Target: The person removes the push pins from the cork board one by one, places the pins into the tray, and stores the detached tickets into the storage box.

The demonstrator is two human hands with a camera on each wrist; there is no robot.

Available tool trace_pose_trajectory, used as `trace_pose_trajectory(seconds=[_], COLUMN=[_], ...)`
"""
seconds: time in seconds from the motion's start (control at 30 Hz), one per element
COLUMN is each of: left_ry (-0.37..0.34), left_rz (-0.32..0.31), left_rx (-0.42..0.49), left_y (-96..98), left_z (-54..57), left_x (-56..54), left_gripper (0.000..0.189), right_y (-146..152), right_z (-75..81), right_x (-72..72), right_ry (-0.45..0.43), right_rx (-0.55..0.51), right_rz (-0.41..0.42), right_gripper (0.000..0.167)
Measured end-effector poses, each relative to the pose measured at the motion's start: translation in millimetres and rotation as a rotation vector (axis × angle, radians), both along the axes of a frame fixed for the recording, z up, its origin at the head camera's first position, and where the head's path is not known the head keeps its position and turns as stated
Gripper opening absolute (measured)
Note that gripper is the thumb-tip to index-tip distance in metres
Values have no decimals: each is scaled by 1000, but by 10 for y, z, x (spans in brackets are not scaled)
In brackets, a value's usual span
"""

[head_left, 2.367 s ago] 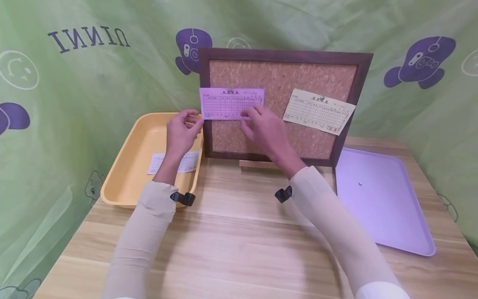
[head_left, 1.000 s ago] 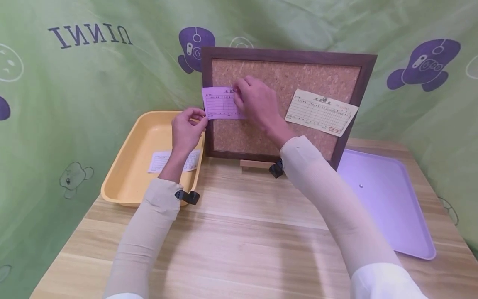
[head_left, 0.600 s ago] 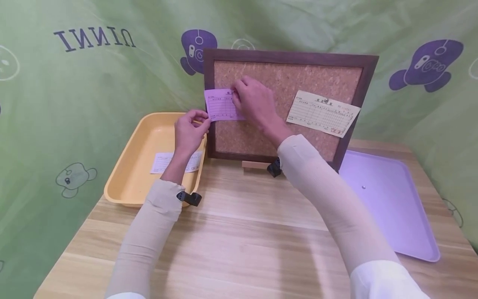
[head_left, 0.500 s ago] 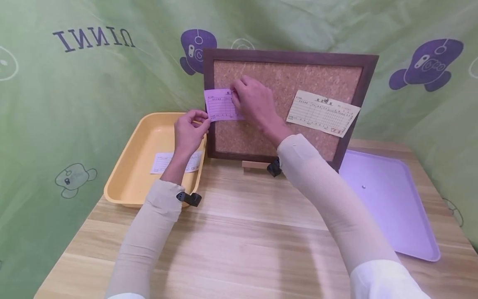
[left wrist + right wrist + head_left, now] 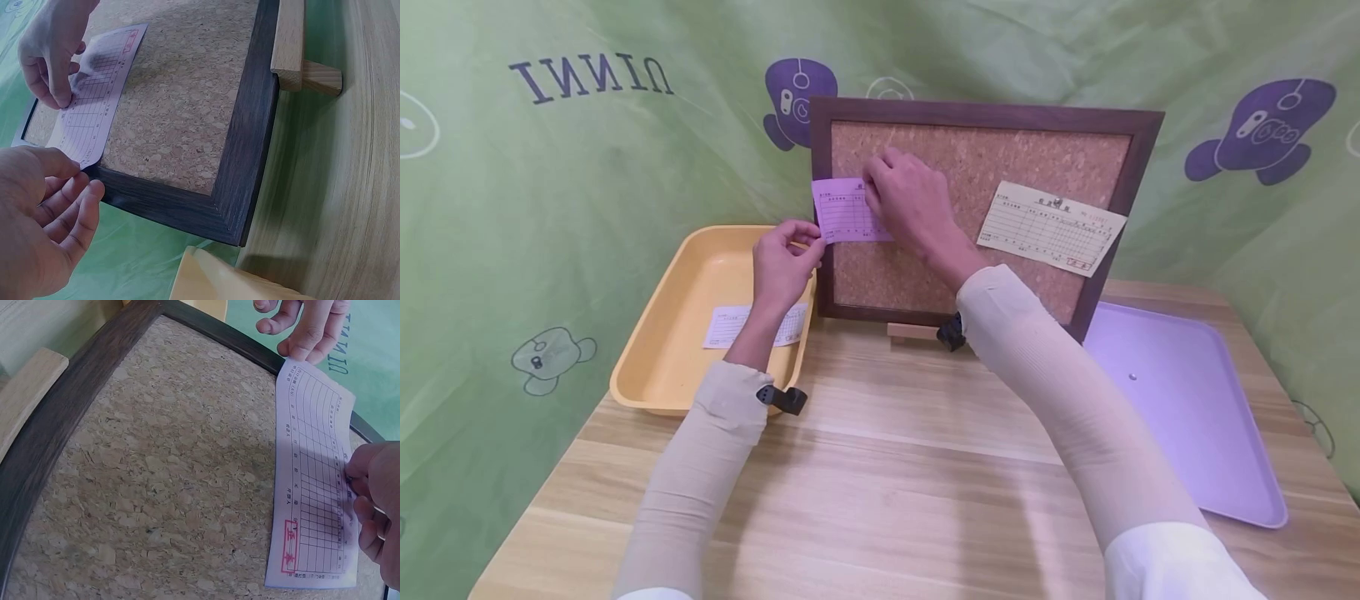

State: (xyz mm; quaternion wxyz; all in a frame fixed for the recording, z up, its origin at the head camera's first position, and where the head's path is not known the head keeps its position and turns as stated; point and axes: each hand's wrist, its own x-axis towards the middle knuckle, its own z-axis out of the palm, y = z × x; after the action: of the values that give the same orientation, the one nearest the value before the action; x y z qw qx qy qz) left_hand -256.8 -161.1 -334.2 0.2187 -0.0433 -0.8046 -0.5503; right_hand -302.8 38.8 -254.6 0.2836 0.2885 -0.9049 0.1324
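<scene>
A pink receipt slip (image 5: 842, 212) lies against the left part of a framed cork board (image 5: 902, 279). My left hand (image 5: 782, 262) pinches its lower left corner between thumb and index finger, as the left wrist view shows with the slip (image 5: 94, 112). At the slip's top middle, my right hand (image 5: 913, 200) has its thumb and index finger together on a pushpin, now hidden by the fingers. In the right wrist view the right fingers (image 5: 369, 506) curl at the top edge of the slip. A cream receipt slip (image 5: 1048, 229) hangs tilted on the board's right side under another pushpin (image 5: 1057, 202).
A yellow tray (image 5: 658, 333) at the left holds a white receipt slip (image 5: 726, 327). To the right lies a purple tray (image 5: 1187, 417) bearing a small silver pushpin (image 5: 1132, 377). The board leans on a wooden stand (image 5: 910, 331) on the wooden table (image 5: 865, 500).
My right hand has risen from the pink slip's lower right part to the pushpin at its top and stays there. My left hand has come to grip the slip's corner.
</scene>
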Motion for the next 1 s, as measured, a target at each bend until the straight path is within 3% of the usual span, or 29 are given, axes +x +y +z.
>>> trace_pose_trajectory(seconds=[0.5,1.0], left_ry=[16,12], left_rz=[16,14], left_rx=[-17,-16], left_y=[13,3], left_z=[38,30], left_x=[31,28], left_gripper=[13,14], right_y=[-44,-51], right_z=[60,68], right_x=[4,10], right_ry=[6,-6], right_rx=[104,97], right_rz=[-39,-38], right_gripper=[23,23])
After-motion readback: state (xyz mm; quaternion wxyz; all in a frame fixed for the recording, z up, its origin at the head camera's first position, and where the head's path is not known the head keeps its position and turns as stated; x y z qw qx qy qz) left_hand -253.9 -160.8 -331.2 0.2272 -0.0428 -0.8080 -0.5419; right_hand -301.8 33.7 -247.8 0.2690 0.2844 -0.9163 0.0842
